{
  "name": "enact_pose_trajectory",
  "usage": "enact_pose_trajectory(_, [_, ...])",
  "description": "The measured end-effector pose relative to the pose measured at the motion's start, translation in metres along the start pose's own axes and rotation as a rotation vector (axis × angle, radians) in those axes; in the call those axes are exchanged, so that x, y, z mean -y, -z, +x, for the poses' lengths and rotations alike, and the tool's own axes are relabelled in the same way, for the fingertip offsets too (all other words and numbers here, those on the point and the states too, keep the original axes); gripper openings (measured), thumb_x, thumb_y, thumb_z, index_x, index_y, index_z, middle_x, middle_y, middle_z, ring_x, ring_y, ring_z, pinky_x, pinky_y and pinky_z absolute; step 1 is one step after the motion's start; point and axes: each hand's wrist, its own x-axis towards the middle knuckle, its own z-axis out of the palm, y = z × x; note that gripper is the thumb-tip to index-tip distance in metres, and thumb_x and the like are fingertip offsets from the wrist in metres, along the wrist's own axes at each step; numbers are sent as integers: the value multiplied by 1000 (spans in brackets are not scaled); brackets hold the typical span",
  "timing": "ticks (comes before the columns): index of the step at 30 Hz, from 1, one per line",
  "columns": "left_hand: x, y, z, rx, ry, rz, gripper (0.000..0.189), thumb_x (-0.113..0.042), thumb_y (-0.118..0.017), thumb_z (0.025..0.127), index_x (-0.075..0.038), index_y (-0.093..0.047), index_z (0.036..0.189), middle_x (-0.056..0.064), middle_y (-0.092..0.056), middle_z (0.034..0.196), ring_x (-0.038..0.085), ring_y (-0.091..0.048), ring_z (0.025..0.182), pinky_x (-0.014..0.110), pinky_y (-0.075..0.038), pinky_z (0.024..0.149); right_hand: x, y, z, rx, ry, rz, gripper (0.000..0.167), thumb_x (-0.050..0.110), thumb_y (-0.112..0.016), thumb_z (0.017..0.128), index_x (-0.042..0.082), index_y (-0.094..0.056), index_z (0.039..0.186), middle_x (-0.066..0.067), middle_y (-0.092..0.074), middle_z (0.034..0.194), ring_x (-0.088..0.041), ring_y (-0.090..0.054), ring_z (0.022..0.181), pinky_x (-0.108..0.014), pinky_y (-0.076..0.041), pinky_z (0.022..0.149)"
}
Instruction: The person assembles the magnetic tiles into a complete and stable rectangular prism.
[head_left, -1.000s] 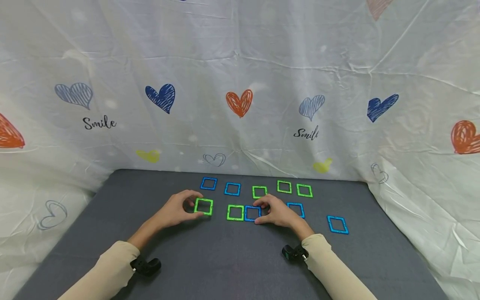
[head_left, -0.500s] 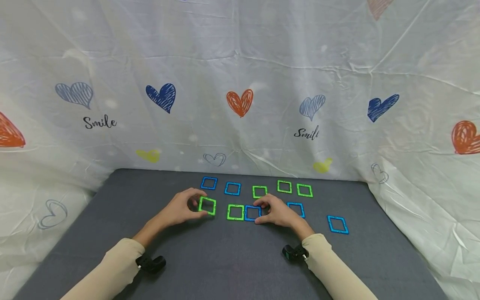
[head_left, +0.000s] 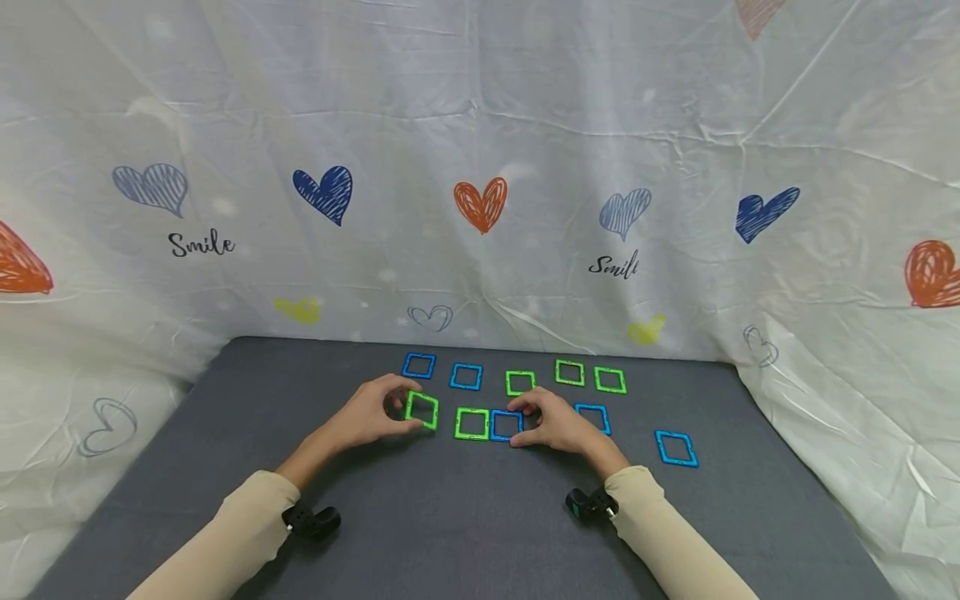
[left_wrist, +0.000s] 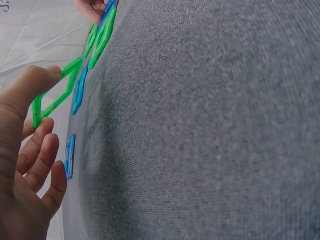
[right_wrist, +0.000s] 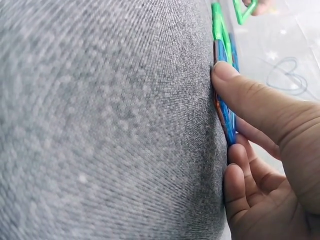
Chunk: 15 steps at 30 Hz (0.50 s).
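My left hand (head_left: 375, 410) pinches a green square frame tile (head_left: 422, 411) between thumb and fingers, lifted off the cloth and tilted, as the left wrist view shows. To its right a second green square tile (head_left: 471, 424) lies flat, edge to edge with a blue square tile (head_left: 506, 426). My right hand (head_left: 557, 423) grips that blue tile by its near and far edges, thumb in front and fingers behind, while the tile stays on the cloth. In the right wrist view the thumb (right_wrist: 227, 72) presses on the blue tile's (right_wrist: 227, 120) edge.
Along the back of the grey table (head_left: 450, 525) lie two blue tiles (head_left: 418, 366) and three green tiles (head_left: 570, 372). Another blue tile (head_left: 594, 418) sits behind my right hand, and one more blue tile (head_left: 677, 448) lies farther right. A white curtain (head_left: 405, 125) hangs behind.
My left hand has moved right with the green tile, which has come closer to the flat green one and tilted more. The right hand has stayed on the blue tile.
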Motion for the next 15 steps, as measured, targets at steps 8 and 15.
enact_pose_trajectory(8, [-3, -1, 4, 17, 18, 7, 53, -29, -87, 84, -4, -67, 126, -1, -61, 103, 15, -57, 84, 37, -50, 72, -2, 0, 0, 0, 12, -3, 48, 18, -88, 83, 3, -69, 125, -7, -59, 116, -26, -57, 106, -40, -51, 85])
enact_pose_trajectory(15, [-4, -2, 6, 26, 12, 16, 53, -29, -87, 84, -3, -67, 126, -3, -59, 98, 14, -57, 82, 36, -51, 72, -3, 0, 1, 4, 8, 0, 48, 19, -88, 83, 3, -69, 125, -7, -59, 116, -26, -57, 106, -40, -50, 85])
